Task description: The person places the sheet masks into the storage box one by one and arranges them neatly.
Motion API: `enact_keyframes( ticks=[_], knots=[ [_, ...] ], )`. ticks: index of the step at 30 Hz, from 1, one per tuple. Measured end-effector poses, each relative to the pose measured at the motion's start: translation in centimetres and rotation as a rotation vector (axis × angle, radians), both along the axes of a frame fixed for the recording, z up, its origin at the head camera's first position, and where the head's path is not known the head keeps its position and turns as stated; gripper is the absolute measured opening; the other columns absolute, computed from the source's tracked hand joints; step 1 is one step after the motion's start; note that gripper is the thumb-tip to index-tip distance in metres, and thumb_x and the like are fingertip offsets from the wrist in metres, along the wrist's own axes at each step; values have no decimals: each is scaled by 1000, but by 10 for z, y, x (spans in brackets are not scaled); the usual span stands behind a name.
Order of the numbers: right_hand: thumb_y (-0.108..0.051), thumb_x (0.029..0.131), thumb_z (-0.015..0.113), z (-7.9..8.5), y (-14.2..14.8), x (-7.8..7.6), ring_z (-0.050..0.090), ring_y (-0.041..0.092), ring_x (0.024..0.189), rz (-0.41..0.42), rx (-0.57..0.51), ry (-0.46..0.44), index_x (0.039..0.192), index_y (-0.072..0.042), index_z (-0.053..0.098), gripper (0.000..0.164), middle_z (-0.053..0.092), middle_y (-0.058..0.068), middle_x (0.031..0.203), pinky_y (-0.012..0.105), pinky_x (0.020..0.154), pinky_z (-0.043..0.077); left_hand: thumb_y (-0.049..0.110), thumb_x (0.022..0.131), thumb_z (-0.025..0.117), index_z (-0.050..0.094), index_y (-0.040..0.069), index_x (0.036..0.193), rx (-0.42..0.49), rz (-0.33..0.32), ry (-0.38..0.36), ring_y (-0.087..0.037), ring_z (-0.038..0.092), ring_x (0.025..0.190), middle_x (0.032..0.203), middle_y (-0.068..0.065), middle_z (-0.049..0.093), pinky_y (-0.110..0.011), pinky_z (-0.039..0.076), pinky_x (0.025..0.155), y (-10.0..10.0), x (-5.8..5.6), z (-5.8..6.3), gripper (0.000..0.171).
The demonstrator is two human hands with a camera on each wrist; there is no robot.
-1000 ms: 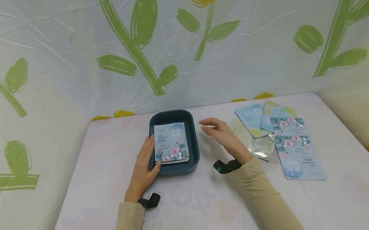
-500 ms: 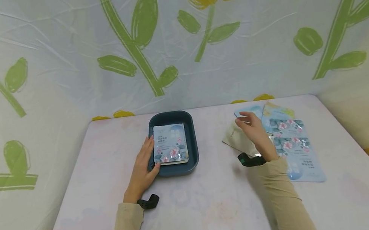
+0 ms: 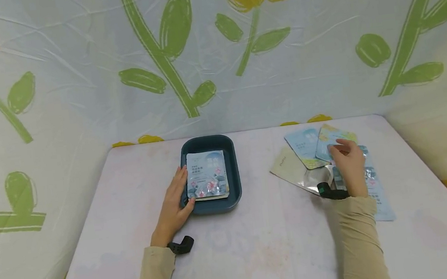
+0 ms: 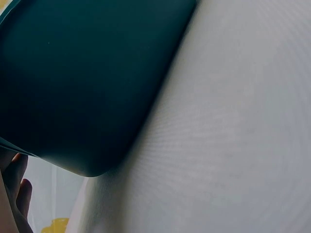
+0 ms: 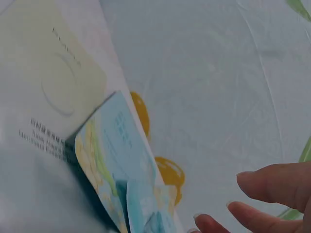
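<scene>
My left hand [image 3: 173, 205] rests against the left side of a dark blue-green tray [image 3: 236, 198], its fingers fairly straight along the rim and thumb near the front corner. Inside the tray lies a stack of flat blue packets [image 3: 206, 173] with a pink lotus print. The left wrist view mostly shows the tray's outer wall [image 4: 92, 87]. My right hand [image 3: 350, 164] hovers over loose flat packets, nearest the blue-and-yellow packet [image 3: 333, 138] and a lotus-print packet [image 3: 381, 199] partly hidden below it. In the right wrist view, thumb and fingers [image 5: 277, 187] stand apart, holding nothing.
Left of the right hand, a light-blue packet [image 3: 304, 144] overlaps a pale beige packet [image 3: 286, 167] with a silver lower end. The white table [image 3: 237, 257] meets a flower-printed cloth [image 3: 85, 90] at its back edge.
My right hand has moved rightward from beside the tray, across the beige and light-blue packets, to above the lotus-print ones. My left hand and the tray have stayed put.
</scene>
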State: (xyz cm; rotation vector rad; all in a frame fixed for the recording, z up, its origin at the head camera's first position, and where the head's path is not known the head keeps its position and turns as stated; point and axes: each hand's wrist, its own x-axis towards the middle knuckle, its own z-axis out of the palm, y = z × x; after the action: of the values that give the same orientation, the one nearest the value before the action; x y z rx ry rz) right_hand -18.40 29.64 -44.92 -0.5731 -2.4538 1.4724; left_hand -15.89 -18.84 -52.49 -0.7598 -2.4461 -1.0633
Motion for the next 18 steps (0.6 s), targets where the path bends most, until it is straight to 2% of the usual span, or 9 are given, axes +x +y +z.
enact_keyframes(
  ticks=[2, 4, 7, 8, 12, 16, 18],
  knots=[
    [-32, 98, 54, -4, 10, 3, 52, 16, 106, -37, 30, -6, 146, -6, 47, 55, 55, 18, 135, 19, 71, 45, 22, 89, 62, 27, 2, 156, 0, 0, -2, -30, 15, 151, 164, -8, 22, -53, 17, 118, 0, 0, 0, 78],
    [-32, 97, 57, -7, 19, 7, 52, 17, 106, -73, 66, -13, 145, -5, 48, 55, 56, 18, 134, 19, 70, 43, 22, 89, 61, 27, 3, 156, 3, 2, -4, -30, 15, 151, 164, -7, 23, -54, 17, 118, 1, 0, 0, 77],
    [-31, 96, 59, -11, 33, 13, 52, 30, 116, -85, 91, -59, 146, -2, 45, 60, 53, 23, 137, 31, 77, 47, 25, 91, 59, 28, 3, 156, -1, 10, -14, -29, 15, 151, 164, -6, 22, -55, 17, 118, 1, 0, 1, 76],
    [-32, 95, 60, -11, 38, 16, 50, 36, 120, -79, 94, -91, 147, 0, 43, 63, 50, 26, 139, 37, 83, 48, 26, 91, 59, 28, 3, 156, -2, 13, -17, -28, 15, 151, 164, -6, 22, -55, 18, 118, 1, 0, 1, 75],
    [-38, 93, 64, -15, 56, 25, 39, 50, 130, -19, 115, -218, 151, 6, 30, 81, 39, 36, 144, 60, 99, 39, 28, 92, 57, 29, 2, 155, -7, 22, -19, -27, 15, 151, 164, -5, 22, -55, 18, 118, 1, 0, 0, 74],
    [-47, 87, 71, -18, 72, 35, 26, 55, 132, 37, 133, -328, 154, 7, 18, 101, 27, 40, 147, 65, 101, 34, 30, 92, 57, 29, 2, 155, -4, 23, -15, -28, 16, 151, 164, -4, 22, -54, 18, 118, 1, 0, -1, 75],
    [-49, 85, 73, -19, 79, 39, 22, 56, 132, 59, 127, -367, 154, 7, 16, 105, 23, 40, 148, 66, 100, 32, 31, 93, 56, 28, 3, 156, -7, 25, -12, -28, 16, 151, 164, -4, 22, -55, 18, 117, 1, 0, -1, 75]
  ],
)
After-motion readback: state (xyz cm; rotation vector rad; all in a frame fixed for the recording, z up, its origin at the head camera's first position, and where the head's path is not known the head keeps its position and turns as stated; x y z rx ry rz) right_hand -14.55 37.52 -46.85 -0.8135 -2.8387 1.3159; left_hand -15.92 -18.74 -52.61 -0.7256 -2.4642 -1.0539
